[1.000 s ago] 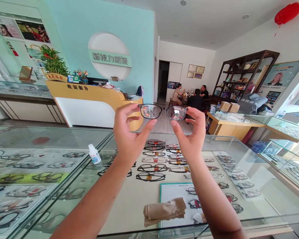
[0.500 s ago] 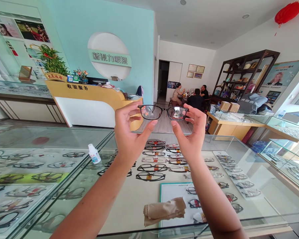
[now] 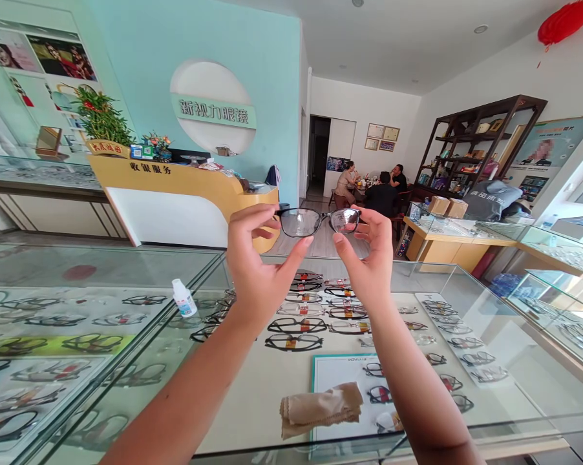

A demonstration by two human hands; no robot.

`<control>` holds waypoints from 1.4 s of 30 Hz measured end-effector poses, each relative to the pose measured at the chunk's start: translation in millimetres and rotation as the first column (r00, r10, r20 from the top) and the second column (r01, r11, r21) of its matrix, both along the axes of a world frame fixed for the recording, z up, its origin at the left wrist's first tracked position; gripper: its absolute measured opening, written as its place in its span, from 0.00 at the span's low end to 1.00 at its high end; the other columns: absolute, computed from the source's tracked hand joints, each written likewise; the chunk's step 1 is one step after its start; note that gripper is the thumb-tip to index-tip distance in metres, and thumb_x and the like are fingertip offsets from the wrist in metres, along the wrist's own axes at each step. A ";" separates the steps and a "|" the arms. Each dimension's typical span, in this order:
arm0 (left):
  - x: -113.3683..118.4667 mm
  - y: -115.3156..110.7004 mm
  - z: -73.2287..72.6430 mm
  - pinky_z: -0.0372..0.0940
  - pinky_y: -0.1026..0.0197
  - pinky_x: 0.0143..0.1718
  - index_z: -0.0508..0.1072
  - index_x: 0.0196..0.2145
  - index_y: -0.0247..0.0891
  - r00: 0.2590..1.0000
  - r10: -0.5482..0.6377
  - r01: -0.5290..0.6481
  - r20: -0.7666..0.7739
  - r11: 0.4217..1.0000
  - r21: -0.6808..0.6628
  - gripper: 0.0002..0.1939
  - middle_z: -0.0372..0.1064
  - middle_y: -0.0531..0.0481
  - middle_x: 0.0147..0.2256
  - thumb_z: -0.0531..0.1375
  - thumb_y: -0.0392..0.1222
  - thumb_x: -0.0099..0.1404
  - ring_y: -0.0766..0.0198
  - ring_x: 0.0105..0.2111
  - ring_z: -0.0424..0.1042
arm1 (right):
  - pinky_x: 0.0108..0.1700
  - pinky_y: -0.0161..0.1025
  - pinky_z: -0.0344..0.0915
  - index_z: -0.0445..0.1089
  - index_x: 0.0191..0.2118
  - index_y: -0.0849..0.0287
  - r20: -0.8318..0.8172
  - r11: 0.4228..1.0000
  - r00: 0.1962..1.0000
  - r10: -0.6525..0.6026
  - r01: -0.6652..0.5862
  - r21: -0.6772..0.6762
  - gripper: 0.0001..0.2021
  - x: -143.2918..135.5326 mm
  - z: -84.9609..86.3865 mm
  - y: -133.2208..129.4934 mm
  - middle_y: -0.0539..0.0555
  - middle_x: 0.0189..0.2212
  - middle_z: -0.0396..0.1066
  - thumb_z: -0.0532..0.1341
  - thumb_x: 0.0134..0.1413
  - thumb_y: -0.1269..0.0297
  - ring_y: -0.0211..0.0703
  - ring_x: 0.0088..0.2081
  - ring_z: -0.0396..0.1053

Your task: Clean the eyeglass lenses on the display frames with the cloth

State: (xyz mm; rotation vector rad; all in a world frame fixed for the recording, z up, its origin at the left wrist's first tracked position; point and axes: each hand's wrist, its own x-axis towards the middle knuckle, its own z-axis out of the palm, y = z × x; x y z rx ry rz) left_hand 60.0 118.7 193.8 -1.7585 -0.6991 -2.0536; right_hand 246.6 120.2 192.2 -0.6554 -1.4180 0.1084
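Note:
A pair of dark-framed eyeglasses (image 3: 301, 223) is held up in front of me, above the glass display case. My left hand (image 3: 262, 252) is closed on its left end, the thumb below the lens. On the other side my right hand (image 3: 366, 248) grips the right end between thumb and fingers. The glasses are turned slightly, so the right lens looks narrower. Below them on the glass top lies a folded beige cloth (image 3: 321, 410). A small white spray bottle (image 3: 183, 299) stands left of my forearm.
Rows of eyeglasses (image 3: 294, 341) lie inside the glass case (image 3: 253, 400). A yellow and white counter (image 3: 170, 216) stands beyond, at the left. At the back, several people (image 3: 379, 194) sit around a table. Another display counter (image 3: 459, 242) runs along the right.
The eyeglasses have turned from nearly square-on to a slight angle, their right end shifting left. My right hand has moved a little left, my left hand a little right.

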 end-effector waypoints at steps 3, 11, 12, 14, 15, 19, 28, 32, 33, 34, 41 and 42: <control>0.9 -0.9 0.2 0.74 0.48 0.41 0.68 0.59 0.48 1.000 0.015 -0.015 0.007 1.000 -0.022 0.31 0.74 0.43 0.57 0.76 0.52 0.65 0.54 0.44 0.77 | 0.53 0.53 0.75 0.66 0.60 0.49 0.014 1.000 1.000 -0.020 0.020 0.002 0.22 0.0 -0.5 0.3 0.60 0.63 0.76 0.70 0.65 0.56 0.48 0.50 0.80; 2.2 -2.8 1.4 0.72 0.49 0.41 0.69 0.60 0.48 1.000 0.000 0.000 0.009 1.000 -0.006 0.31 0.73 0.45 0.53 0.76 0.49 0.65 0.56 0.42 0.77 | 0.53 0.53 0.74 0.65 0.60 0.50 0.028 0.999 0.999 -0.041 0.042 -0.024 0.22 -0.3 -1.9 -0.6 0.59 0.57 0.77 0.69 0.67 0.53 0.49 0.51 0.79; 2.3 -2.9 1.4 0.72 0.49 0.41 0.69 0.60 0.48 1.000 0.001 -0.001 0.010 1.000 -0.004 0.32 0.73 0.45 0.53 0.77 0.49 0.64 0.56 0.41 0.77 | 0.53 0.53 0.74 0.65 0.60 0.50 0.026 0.999 0.999 -0.038 0.038 -0.029 0.21 -0.5 -2.2 -0.6 0.59 0.56 0.77 0.68 0.67 0.53 0.49 0.51 0.79; 2.4 -2.9 1.4 0.73 0.49 0.41 0.70 0.60 0.48 1.000 0.008 -0.008 0.012 1.000 0.002 0.32 0.73 0.45 0.52 0.77 0.48 0.64 0.57 0.40 0.76 | 0.54 0.53 0.73 0.65 0.60 0.50 0.024 0.999 0.999 -0.031 0.032 -0.035 0.21 -0.9 -2.6 -0.3 0.58 0.54 0.78 0.68 0.67 0.54 0.49 0.51 0.78; 2.3 -2.8 1.3 0.73 0.49 0.41 0.69 0.60 0.48 1.000 0.014 -0.014 0.012 1.000 0.005 0.32 0.73 0.45 0.53 0.77 0.49 0.64 0.57 0.40 0.76 | 0.53 0.53 0.73 0.65 0.60 0.50 0.023 0.999 0.999 -0.031 0.032 -0.034 0.21 -1.1 -2.9 -0.1 0.58 0.54 0.78 0.68 0.67 0.54 0.49 0.50 0.78; 2.2 -2.7 1.2 0.75 0.48 0.42 0.69 0.60 0.48 1.000 0.027 -0.027 -0.004 1.000 -0.012 0.31 0.73 0.43 0.55 0.75 0.52 0.66 0.55 0.43 0.77 | 0.53 0.52 0.73 0.64 0.60 0.50 0.029 0.999 0.999 -0.041 0.042 -0.025 0.21 -1.2 -3.7 1.3 0.58 0.56 0.77 0.68 0.67 0.54 0.49 0.51 0.79; 1.1 -0.8 0.3 0.76 0.46 0.44 0.69 0.60 0.49 1.000 0.002 -0.002 -0.012 1.000 -0.014 0.30 0.71 0.41 0.59 0.75 0.50 0.66 0.53 0.46 0.78 | 0.53 0.53 0.74 0.64 0.60 0.49 0.020 0.998 0.999 -0.045 0.046 -0.037 0.22 -2.0 -4.7 2.3 0.59 0.58 0.76 0.68 0.66 0.54 0.50 0.52 0.79; 0.0 0.9 0.0 0.75 0.46 0.44 0.69 0.60 0.49 1.000 -0.009 0.009 -0.017 1.000 -0.019 0.31 0.70 0.41 0.60 0.76 0.50 0.65 0.52 0.47 0.78 | 0.53 0.53 0.74 0.64 0.60 0.50 -0.001 0.998 0.999 -0.053 0.053 -0.040 0.23 -2.7 -4.8 1.8 0.60 0.58 0.75 0.70 0.65 0.54 0.50 0.52 0.78; -0.2 1.2 0.0 0.75 0.46 0.44 0.69 0.61 0.49 1.000 -0.010 0.010 -0.018 1.000 -0.020 0.31 0.70 0.42 0.60 0.76 0.50 0.65 0.52 0.47 0.78 | 0.53 0.53 0.74 0.64 0.60 0.50 -0.005 0.998 0.998 -0.055 0.055 -0.039 0.23 -2.9 -4.8 1.7 0.60 0.59 0.75 0.70 0.65 0.54 0.50 0.52 0.78; -0.5 1.6 0.0 0.75 0.47 0.44 0.69 0.61 0.49 1.000 -0.010 0.010 -0.019 1.000 -0.022 0.32 0.70 0.42 0.60 0.76 0.50 0.65 0.52 0.47 0.77 | 0.53 0.53 0.74 0.64 0.60 0.49 -0.008 0.998 0.998 -0.057 0.057 -0.038 0.23 -3.1 -4.8 1.6 0.60 0.59 0.75 0.70 0.64 0.55 0.50 0.52 0.78; -2.1 4.5 -0.6 0.74 0.49 0.43 0.69 0.61 0.49 1.000 0.005 -0.005 -0.023 0.999 -0.033 0.32 0.69 0.42 0.59 0.76 0.51 0.65 0.53 0.47 0.77 | 0.53 0.54 0.75 0.63 0.60 0.49 -0.027 0.997 0.997 -0.074 0.074 -0.004 0.25 -4.3 -3.9 1.6 0.61 0.63 0.73 0.70 0.63 0.57 0.52 0.56 0.77; -2.2 4.8 -0.7 0.74 0.49 0.43 0.69 0.61 0.49 1.000 0.009 -0.010 -0.022 0.999 -0.038 0.32 0.69 0.42 0.59 0.76 0.52 0.65 0.53 0.48 0.77 | 0.53 0.54 0.75 0.63 0.60 0.48 -0.030 0.997 0.997 -0.073 0.073 0.000 0.25 -4.4 -3.9 1.6 0.61 0.63 0.72 0.71 0.63 0.57 0.53 0.56 0.77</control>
